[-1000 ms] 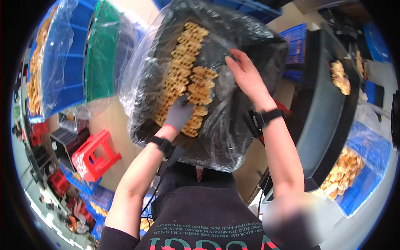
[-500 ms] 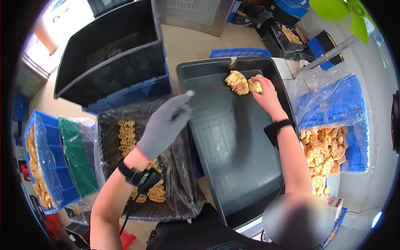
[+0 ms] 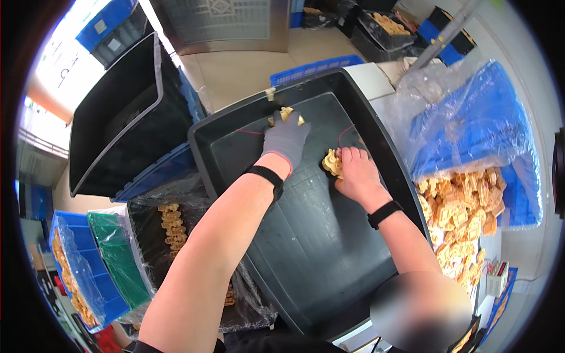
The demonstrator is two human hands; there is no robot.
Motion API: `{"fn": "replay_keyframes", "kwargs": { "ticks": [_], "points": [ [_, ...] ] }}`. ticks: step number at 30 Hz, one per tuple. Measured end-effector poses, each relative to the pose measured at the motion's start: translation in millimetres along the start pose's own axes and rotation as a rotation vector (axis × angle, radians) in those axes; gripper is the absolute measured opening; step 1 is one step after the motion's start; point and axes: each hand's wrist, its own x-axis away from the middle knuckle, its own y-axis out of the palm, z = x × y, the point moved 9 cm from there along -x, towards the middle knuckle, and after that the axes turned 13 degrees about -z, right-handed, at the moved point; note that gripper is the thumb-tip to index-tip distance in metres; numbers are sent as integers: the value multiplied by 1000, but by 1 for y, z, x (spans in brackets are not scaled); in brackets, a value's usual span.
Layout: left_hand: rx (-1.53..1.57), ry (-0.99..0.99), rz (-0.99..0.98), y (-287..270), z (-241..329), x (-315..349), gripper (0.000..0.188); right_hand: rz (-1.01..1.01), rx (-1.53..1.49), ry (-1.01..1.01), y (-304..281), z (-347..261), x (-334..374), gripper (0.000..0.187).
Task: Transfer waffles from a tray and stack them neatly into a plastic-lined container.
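My left hand (image 3: pixel 286 138), in a grey glove, reaches over the far part of a large black tray (image 3: pixel 259 276). Its fingers close round a tan moulded piece (image 3: pixel 286 113) that shows past the fingertips. To the right, my bare right hand (image 3: pixel 360 175) grips another tan moulded piece (image 3: pixel 331 163) low over the tray floor. The fingers hide part of each piece. A thin red strand (image 3: pixel 252 132) runs left from beside the glove, and a second red strand (image 3: pixel 341 138) rises near my right hand.
A blue bin (image 3: pixel 521 194) on the right holds a heap of tan pieces (image 3: pixel 462 203). Left stand a tall black bin (image 3: pixel 112 123) and a plastic-lined crate with pieces in rows (image 3: pixel 172 226). Green (image 3: pixel 118 259) and blue crates (image 3: pixel 79 270) stand farther left.
My left hand has moved from the tray's left edge onto the far piece and closed on it. My right hand has come nearer with its piece, now apart from the other. The view has turned.
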Motion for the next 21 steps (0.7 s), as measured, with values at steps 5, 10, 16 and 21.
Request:
{"fn": "replay_keyframes", "kwargs": {
  "ticks": [5, 10, 16, 21],
  "points": [
    [-114, 25, -5, 6, 17, 18, 25, -59, -304, -4, 8, 25, 38, 44],
    [448, 137, -112, -3, -4, 71, 33, -174, -924, 51, -6, 11, 82, 39],
    [1558, 343, -170, -24, -36, 218, 53, -171, -1043, -114, -60, -72, 148, 32],
    [1654, 305, -98, -5, -72, 340, 66, -185, -1070, -355, -100, -178, 196, 30]
  ]
}}
